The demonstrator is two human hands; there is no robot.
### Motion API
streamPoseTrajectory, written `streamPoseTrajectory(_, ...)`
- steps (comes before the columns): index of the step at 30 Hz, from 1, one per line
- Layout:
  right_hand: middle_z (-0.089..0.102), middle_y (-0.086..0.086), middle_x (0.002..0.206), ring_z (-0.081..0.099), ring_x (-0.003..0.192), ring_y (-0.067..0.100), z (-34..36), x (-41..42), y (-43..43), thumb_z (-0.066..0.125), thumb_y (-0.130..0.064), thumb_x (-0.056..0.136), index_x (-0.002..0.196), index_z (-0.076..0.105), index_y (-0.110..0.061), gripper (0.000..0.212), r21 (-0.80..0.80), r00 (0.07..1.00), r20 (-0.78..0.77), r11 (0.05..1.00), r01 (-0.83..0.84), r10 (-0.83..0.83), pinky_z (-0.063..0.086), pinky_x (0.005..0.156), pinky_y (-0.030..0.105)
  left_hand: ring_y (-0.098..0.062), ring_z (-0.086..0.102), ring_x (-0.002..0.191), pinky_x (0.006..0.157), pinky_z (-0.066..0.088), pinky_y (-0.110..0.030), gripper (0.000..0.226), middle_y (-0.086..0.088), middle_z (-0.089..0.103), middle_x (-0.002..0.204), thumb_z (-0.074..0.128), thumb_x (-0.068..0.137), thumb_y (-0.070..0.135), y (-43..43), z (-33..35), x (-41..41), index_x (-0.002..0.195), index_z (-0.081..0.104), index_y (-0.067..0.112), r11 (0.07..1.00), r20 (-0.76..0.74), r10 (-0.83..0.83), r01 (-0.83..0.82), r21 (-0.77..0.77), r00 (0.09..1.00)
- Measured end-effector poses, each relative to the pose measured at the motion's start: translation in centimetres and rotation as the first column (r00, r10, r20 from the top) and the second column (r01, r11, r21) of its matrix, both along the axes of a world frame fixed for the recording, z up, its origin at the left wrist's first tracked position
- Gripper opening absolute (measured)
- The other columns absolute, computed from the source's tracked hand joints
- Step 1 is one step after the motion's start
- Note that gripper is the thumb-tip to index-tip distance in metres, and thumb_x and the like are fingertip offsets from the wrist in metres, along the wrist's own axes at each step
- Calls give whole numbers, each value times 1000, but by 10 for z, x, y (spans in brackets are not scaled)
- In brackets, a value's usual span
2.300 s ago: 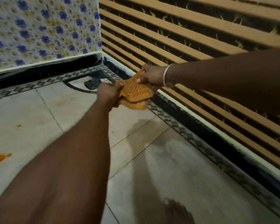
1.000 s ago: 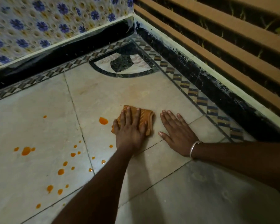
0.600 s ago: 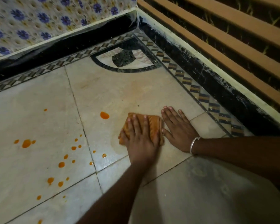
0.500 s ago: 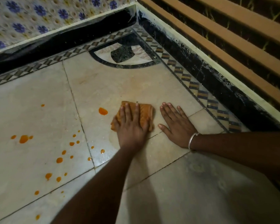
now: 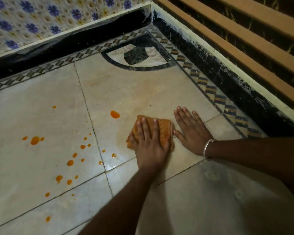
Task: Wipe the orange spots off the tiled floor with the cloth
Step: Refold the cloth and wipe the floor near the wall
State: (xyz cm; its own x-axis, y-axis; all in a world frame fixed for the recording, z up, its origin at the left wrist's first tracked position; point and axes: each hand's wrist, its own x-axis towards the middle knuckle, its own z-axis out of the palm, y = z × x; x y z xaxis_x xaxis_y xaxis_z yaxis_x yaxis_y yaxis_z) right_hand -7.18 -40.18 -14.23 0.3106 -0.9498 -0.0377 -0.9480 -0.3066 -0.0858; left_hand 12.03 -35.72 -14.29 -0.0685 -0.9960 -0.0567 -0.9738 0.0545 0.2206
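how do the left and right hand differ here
The left hand presses flat on the cloth; the right hand lies on bare floor beside it. The right hand's wrist wears a bangle; the left hand's wrist is bare. The left hand is nearer the orange spots. Both lie palm down, fingers straight.

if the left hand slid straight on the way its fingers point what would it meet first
Only bare tile at first: the left hand, flat on the cloth, points toward the corner, so it would probably reach the black arc inlay. The big orange spot sits left of that line.
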Motion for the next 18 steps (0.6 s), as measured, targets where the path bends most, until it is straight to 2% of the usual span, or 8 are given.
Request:
streamPoseTrajectory(3,7,9,168,3,155,21,1,1,0,9,-58,99,160,11,-10,77,28,1000,0,1000,0,0,8,125,47,-28,-16,160,126,-8,-58,79,-11,-13,174,11,102,71,-28,1,23,166,-4,28,1000,20,11,-11,25,1000)
streamPoseTrajectory(5,4,8,168,0,155,20,0,0,0,8,-59,99,160,8,-11,78,39,1000,3,999,-6,6,5,126,46,-29,-14,160,127,-6,-58,79,-12,-11,174,9,101,69,-27,0,39,166,-5,26,995,23,91,-92,26,996)
streamPoseTrajectory(8,0,7,169,-4,155,19,1,-2,-1,5,-60,97,160,4,-12,79,65,1000,5,998,-7,6,2,126,44,-34,-10,160,126,-4,-60,86,-16,-6,174,-2,96,72,8,2,47,167,-3,22,983,-16,182,-182,14,983)
streamPoseTrajectory(12,-3,6,169,-6,155,19,3,-1,-2,-2,-63,93,160,1,-13,85,98,1000,-3,995,-2,3,-1,126,43,-37,-17,159,124,-16,-58,94,-18,-14,172,9,93,76,59,16,32,166,-4,18,984,-14,145,-143,111,989)
streamPoseTrajectory(15,-10,5,168,-10,155,18,6,-2,-7,-7,-67,86,160,-5,-14,91,156,1000,-15,988,-19,21,-5,124,41,-46,-11,158,123,-11,-63,79,-25,-7,171,22,101,50,59,34,20,166,-1,12,958,65,146,-157,240,987)
streamPoseTrajectory(18,-15,5,167,-12,154,18,16,-8,-10,-9,-72,80,159,-9,-16,98,241,998,-38,970,-34,45,-6,123,38,-50,6,157,126,7,-64,58,-30,12,169,34,108,16,55,58,14,161,14,6,933,158,84,-133,334,984)
